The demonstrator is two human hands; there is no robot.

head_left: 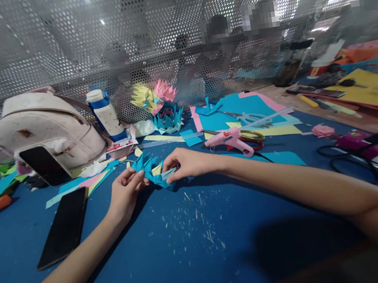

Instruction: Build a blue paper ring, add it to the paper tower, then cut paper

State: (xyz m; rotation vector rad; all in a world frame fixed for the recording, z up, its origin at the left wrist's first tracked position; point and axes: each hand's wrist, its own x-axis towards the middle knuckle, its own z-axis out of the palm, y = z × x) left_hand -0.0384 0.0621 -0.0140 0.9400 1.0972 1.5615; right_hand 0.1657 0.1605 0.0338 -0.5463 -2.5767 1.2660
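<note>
Blue covers the desk (234,210), the largest thing before us, with a pale backpack (50,128) at its far left. Next in size, we see blue and pink paper sheets (229,106) spread at the back right, then a cluster of folded-paper flowers (165,90) near the centre back. A white and blue bottle (106,115) stands beside the backpack, and a pink glue gun (225,139) lies to the right of our hands.

Our left grip (125,190) is closed in a pinch, thumb against fingers, on the left side of a blue folded-paper piece (144,165). Our right grip (189,162) is parted only slightly, thumb and bent fingers nipping the piece's right side, where a pale blue flap (168,173) shows between them. We hold the piece between both hands, low over the desk; we cannot tell whether it touches the surface. Smallest of all, paper specks (196,215) lie scattered nearer us.
</note>
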